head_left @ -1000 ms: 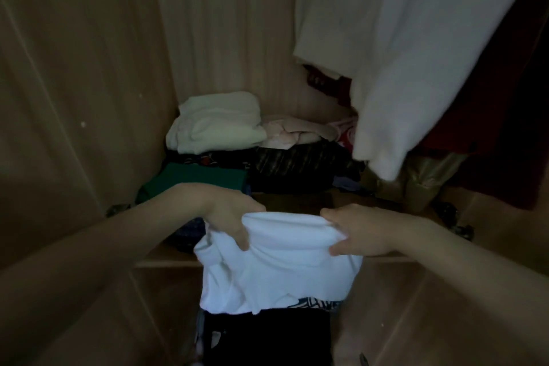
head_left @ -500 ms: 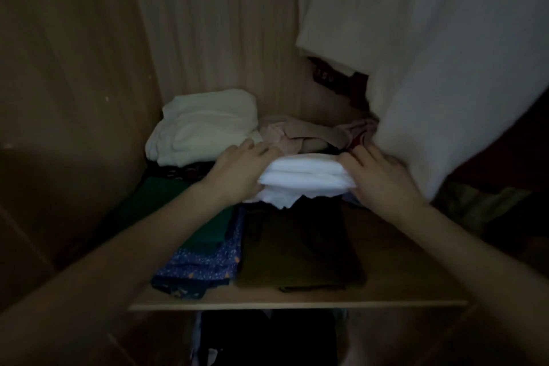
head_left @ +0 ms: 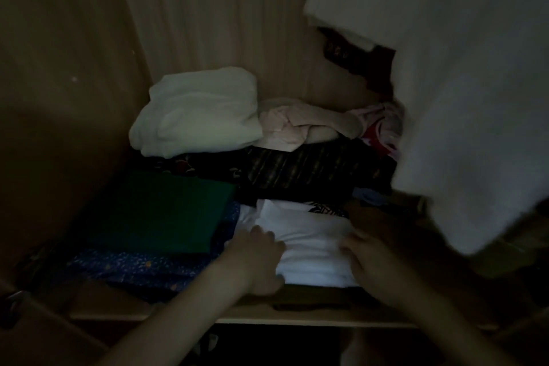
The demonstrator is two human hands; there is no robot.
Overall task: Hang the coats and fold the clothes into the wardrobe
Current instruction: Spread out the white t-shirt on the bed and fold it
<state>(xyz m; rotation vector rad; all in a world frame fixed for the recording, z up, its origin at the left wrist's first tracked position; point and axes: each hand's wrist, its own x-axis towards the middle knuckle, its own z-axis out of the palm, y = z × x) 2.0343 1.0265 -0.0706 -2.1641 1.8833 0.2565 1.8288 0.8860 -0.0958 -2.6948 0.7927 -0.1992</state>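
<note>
On the wooden wardrobe shelf (head_left: 297,319), a folded white T-shirt (head_left: 309,246) lies placed.
Left hand (head_left: 255,258) and right hand (head_left: 371,258) rest flat-fingered against it, gripping nothing; further garments cannot be judged.

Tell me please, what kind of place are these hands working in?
Most likely the inside of a wardrobe. Wooden panels close in the back and left side, folded clothes such as a white folded shirt and a green folded garment lie on a shelf, and a pale garment hangs from above.

Hanging white garment (head_left: 463,104) crowds right; shelf front edge (head_left: 297,319) bare.
</note>
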